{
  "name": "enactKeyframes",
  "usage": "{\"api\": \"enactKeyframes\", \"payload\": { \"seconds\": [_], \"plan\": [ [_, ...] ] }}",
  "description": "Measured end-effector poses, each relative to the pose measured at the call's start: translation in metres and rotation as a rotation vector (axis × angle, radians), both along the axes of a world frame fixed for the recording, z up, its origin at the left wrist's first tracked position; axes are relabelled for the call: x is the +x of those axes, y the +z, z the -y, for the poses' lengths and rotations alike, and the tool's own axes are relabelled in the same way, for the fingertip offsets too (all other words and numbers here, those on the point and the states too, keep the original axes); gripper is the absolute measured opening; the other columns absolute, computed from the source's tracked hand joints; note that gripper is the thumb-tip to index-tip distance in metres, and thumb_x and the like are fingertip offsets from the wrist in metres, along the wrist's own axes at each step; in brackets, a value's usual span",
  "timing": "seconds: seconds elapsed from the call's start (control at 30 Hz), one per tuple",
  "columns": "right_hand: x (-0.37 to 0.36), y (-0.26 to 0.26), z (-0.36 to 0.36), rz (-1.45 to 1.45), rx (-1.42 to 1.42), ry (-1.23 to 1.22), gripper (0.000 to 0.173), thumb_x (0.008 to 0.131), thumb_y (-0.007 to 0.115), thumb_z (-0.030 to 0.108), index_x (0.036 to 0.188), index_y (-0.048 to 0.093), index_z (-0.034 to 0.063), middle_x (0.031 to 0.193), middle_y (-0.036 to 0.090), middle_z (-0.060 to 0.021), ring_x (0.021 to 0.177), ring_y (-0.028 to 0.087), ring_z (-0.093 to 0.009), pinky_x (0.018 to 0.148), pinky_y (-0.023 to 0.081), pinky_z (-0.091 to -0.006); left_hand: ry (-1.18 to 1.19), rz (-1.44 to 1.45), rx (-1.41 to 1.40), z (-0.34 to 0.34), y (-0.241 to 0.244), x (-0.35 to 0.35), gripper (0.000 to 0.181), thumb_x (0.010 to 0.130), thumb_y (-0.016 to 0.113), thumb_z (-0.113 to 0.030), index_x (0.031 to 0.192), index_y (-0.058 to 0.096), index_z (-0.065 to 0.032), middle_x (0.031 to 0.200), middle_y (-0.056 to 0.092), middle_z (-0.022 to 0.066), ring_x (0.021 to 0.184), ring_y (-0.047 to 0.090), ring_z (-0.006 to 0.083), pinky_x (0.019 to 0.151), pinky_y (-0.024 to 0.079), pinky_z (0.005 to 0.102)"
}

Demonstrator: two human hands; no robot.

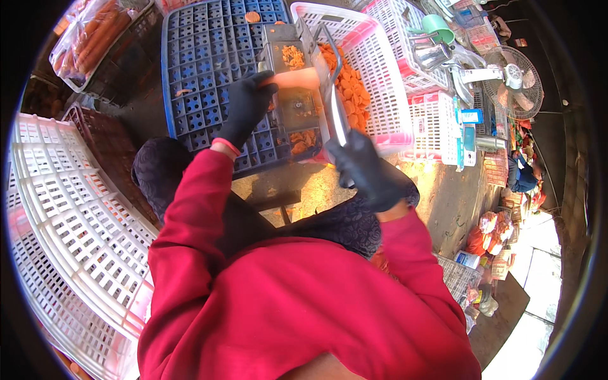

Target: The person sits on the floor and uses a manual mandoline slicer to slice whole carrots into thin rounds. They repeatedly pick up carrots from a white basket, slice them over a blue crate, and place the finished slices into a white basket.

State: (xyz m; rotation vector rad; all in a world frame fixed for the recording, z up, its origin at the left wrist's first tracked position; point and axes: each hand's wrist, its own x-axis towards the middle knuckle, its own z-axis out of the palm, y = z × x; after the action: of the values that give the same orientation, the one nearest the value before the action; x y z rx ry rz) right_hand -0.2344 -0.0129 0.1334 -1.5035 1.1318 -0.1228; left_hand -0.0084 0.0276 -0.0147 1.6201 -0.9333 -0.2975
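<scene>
My left hand (247, 107), in a black glove, grips the thick end of a peeled carrot (294, 79). The carrot lies across the metal bed of a hand slicer (299, 105), its far end against the blade side. In my right hand (368, 168), also gloved in black, is the handle of the slicer's long blade (337, 116); hand and blade are blurred. Orange scraps (293, 56) cling to the bed. Beyond the blade, round carrot slices (354, 97) lie heaped in a white and pink plastic basket (389, 88).
Under the slicer is an upturned blue plastic crate (202, 61). White slotted baskets (80, 204) stand at my left, near a bag of carrots (90, 40). At the right are a fan (513, 78), a metal jug (431, 53) and a green cup (438, 29). Another person (522, 173) is farther off.
</scene>
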Motion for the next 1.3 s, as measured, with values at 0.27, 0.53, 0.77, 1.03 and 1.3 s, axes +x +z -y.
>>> {"api": "enactKeyframes", "payload": {
  "seconds": [0.27, 0.53, 0.77, 1.03, 1.3],
  "plan": [
    [-0.012, -0.093, 0.003, 0.018, -0.227, 0.048, 0.025, 0.081, 0.063, 0.022, 0.083, 0.052, -0.0001, 0.059, 0.052, -0.0073, 0.046, 0.054, -0.015, 0.041, 0.042, -0.0305, 0.019, 0.075, 0.021, 0.008, 0.004, 0.008, 0.029, 0.074, 0.071, -0.014, 0.101, 0.069, -0.0026, 0.088, 0.067, 0.0192, 0.079, 0.067, 0.0308, 0.072, 0.052, 0.0345],
    [-0.017, -0.109, 0.001, -0.008, -0.426, 0.068, 0.023, 0.080, 0.061, 0.019, 0.086, 0.052, -0.0011, 0.063, 0.053, -0.0066, 0.045, 0.052, -0.013, 0.039, 0.043, -0.0302, -0.029, 0.175, 0.003, 0.013, 0.011, -0.004, 0.031, 0.074, 0.070, -0.014, 0.104, 0.068, -0.0034, 0.088, 0.066, 0.0185, 0.078, 0.066, 0.0332, 0.072, 0.052, 0.0367],
    [0.002, -0.019, -0.006, -0.073, -0.004, -0.017, 0.023, 0.081, 0.063, 0.018, 0.090, 0.052, -0.0004, 0.066, 0.054, -0.0097, 0.048, 0.053, -0.016, 0.042, 0.043, -0.0296, -0.038, 0.271, -0.032, 0.009, 0.008, -0.005, 0.030, 0.075, 0.068, -0.012, 0.104, 0.068, -0.0032, 0.085, 0.065, 0.0193, 0.075, 0.064, 0.0343, 0.071, 0.051, 0.0382],
    [0.002, 0.002, 0.002, 0.126, -0.080, 0.205, 0.032, 0.082, 0.066, 0.028, 0.085, 0.051, -0.0005, 0.057, 0.049, -0.0047, 0.040, 0.049, -0.012, 0.037, 0.040, -0.0297, -0.097, 0.259, 0.005, 0.000, 0.002, -0.001, 0.025, 0.077, 0.063, -0.008, 0.102, 0.066, -0.0020, 0.082, 0.063, 0.0207, 0.077, 0.061, 0.0371, 0.070, 0.049, 0.0416],
    [0.008, -0.017, -0.004, -0.188, 0.016, 0.030, 0.030, 0.078, 0.058, 0.022, 0.084, 0.049, -0.0061, 0.072, 0.057, -0.0279, 0.073, 0.058, -0.044, 0.066, 0.045, -0.0494, -0.139, 0.357, 0.118, 0.006, 0.020, 0.004, 0.034, 0.077, 0.067, -0.006, 0.111, 0.065, -0.0032, 0.085, 0.061, 0.0183, 0.075, 0.061, 0.0339, 0.069, 0.049, 0.0383]
  ]
}}
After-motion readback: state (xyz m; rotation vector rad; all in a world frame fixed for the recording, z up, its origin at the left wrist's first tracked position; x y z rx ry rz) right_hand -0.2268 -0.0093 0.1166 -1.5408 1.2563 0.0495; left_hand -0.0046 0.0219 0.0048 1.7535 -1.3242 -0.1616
